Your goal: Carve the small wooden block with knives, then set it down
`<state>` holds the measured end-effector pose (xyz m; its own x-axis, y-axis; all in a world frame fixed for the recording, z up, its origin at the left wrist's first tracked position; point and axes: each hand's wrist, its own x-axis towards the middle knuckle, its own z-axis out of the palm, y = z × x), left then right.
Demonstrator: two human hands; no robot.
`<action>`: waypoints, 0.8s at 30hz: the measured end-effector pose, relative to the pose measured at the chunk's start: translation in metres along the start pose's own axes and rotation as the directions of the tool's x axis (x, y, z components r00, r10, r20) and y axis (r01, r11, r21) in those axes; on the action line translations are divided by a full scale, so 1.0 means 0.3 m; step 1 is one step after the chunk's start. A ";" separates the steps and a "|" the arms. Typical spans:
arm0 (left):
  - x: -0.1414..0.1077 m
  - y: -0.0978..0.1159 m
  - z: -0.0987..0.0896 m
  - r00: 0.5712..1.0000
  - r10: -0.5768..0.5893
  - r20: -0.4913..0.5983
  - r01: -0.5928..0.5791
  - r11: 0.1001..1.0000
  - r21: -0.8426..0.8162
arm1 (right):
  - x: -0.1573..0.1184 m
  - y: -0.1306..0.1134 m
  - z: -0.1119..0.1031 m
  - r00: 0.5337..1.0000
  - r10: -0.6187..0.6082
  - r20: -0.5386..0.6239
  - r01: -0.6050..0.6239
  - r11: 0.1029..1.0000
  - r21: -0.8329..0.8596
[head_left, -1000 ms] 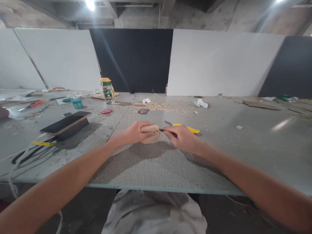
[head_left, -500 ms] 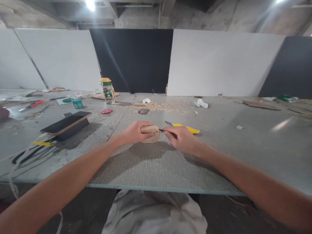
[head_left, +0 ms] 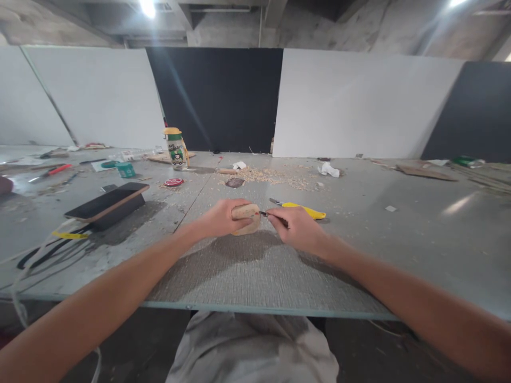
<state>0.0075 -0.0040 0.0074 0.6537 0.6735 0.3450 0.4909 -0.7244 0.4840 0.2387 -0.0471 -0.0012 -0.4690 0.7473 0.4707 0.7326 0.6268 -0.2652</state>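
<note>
While the far left of the desk (head_left: 239, 271) carries a dark phone on a block (head_left: 107, 204), a teal cup (head_left: 126, 169) and a yellow-capped bottle (head_left: 176, 148), our work sits at the middle near the front edge. Our left hand (head_left: 221, 217) is wrapped around a small pale wooden block (head_left: 246, 218), fingers curled over its top, pinning it to the desk. It looks light, stiff and dry, unlikely to slip, so we judge that a hold across its broad faces, clear of the worked end, suits it best. Our right hand (head_left: 297, 227) pinches a thin dark carving tool (head_left: 266, 214), its tip touching the block's right end. Behind lie wood shavings (head_left: 275, 176), and just beyond our right hand a yellow utility knife (head_left: 301, 208).
</note>
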 end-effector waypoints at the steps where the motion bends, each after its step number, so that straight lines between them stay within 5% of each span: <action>1: -0.001 0.003 0.001 1.000 0.013 -0.004 -0.013 1.000 -0.006 | -0.001 0.000 0.004 1.000 0.004 0.005 -0.004 1.000 -0.004; 24: -0.002 0.001 0.006 1.000 -0.019 0.017 0.021 0.997 -0.076 | 0.000 -0.002 0.035 0.999 0.001 0.050 0.001 0.999 -0.039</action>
<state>0.0083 -0.0048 0.0057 0.6538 0.6848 0.3218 0.4590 -0.6971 0.5508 0.2331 -0.0450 -0.0098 -0.4920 0.7581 0.4280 0.7509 0.6183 -0.2321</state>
